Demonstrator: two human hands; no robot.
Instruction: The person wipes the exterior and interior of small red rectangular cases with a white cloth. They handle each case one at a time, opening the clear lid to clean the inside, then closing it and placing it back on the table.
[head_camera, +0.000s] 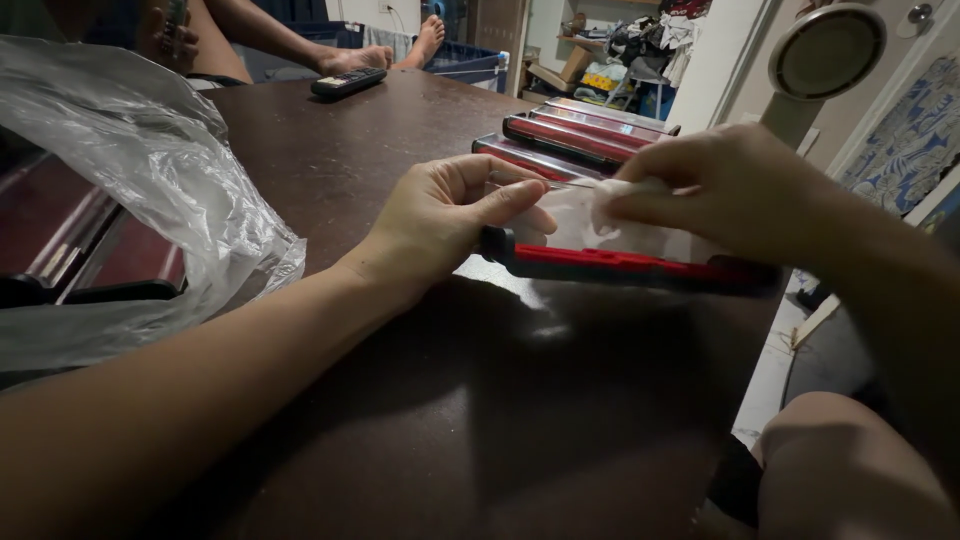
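The left hand (440, 215) pinches one end of a long, slim red-and-black case (620, 265) with a clear lid, its grip closed on the black end cap. The right hand (720, 185) presses a crumpled white cloth (625, 195) (soft, wadded) onto the lid, fingers closed around it. The case lies across the dark, glossy wooden counter (480, 400); similar cases (580, 135) sit lined up just behind, crinkled clear plastic bag (150, 170) at left

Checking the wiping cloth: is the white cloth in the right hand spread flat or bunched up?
Bunched up: the white cloth sits crumpled under the right hand fingertips.
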